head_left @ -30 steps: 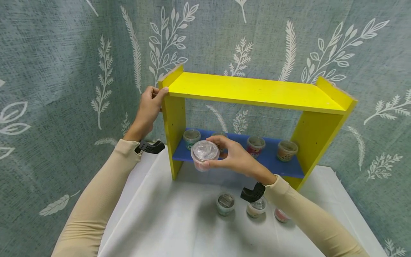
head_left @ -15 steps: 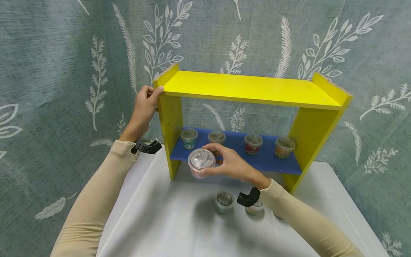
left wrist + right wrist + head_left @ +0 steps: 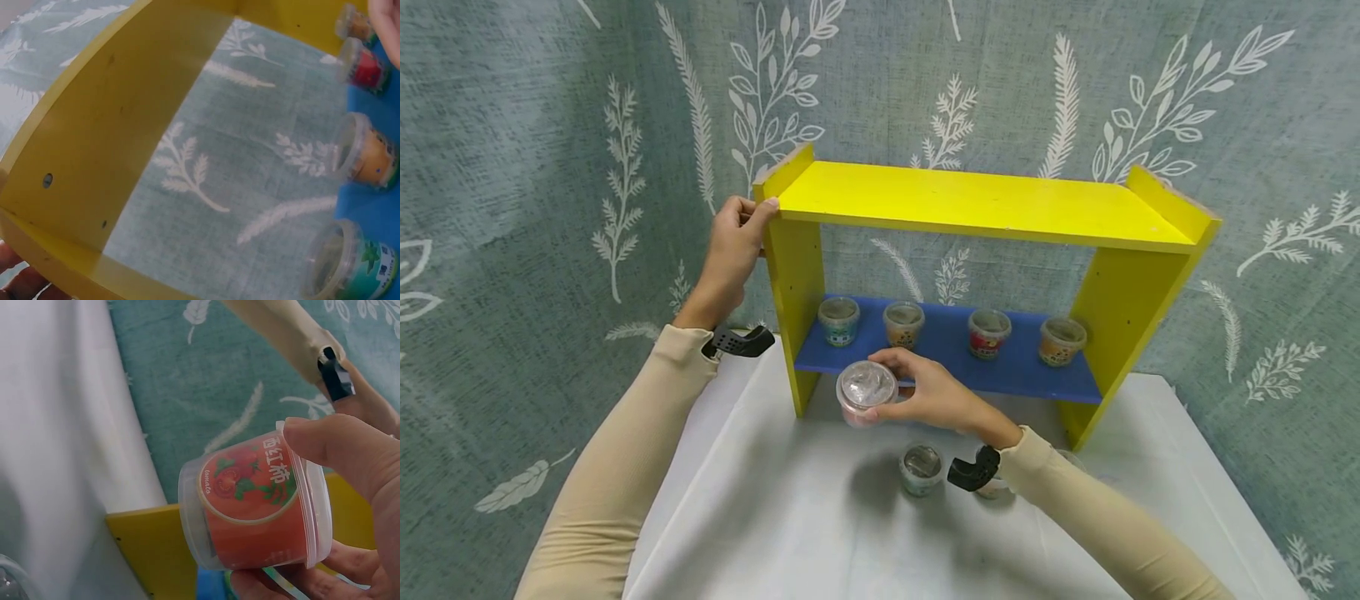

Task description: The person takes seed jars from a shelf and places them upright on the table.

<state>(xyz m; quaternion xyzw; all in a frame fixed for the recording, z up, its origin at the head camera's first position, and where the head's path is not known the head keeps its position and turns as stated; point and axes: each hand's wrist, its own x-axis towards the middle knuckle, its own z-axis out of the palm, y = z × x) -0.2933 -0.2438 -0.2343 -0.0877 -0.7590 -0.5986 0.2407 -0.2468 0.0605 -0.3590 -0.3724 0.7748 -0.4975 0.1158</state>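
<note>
My left hand (image 3: 732, 250) grips the upper left corner of a yellow shelf unit (image 3: 985, 200), thumb on the front edge and fingers curled behind. In the left wrist view its fingertips (image 3: 28, 284) show at the panel's edge. My right hand (image 3: 936, 396) holds a clear-lidded plastic tub (image 3: 867, 396) between thumb and fingers, in front of the blue lower shelf (image 3: 947, 325). Seen from the right wrist, this tub (image 3: 256, 506) lies tilted and has a red label with tomatoes and the word "tomato".
On the blue shelf stand a green-labelled tub (image 3: 838, 323), an orange one (image 3: 903, 325), a red one (image 3: 988, 335) and another orange one (image 3: 1062, 342). A greenish tub (image 3: 921, 471) sits on the white cloth (image 3: 790, 517); others are partly hidden by my right forearm. Patterned fabric (image 3: 625, 167) hangs behind.
My right hand has lowered the tomato tub away from the shelf, uncovering the orange-labelled tub behind it. The left hand keeps its grip on the corner. The head view has shifted slightly.
</note>
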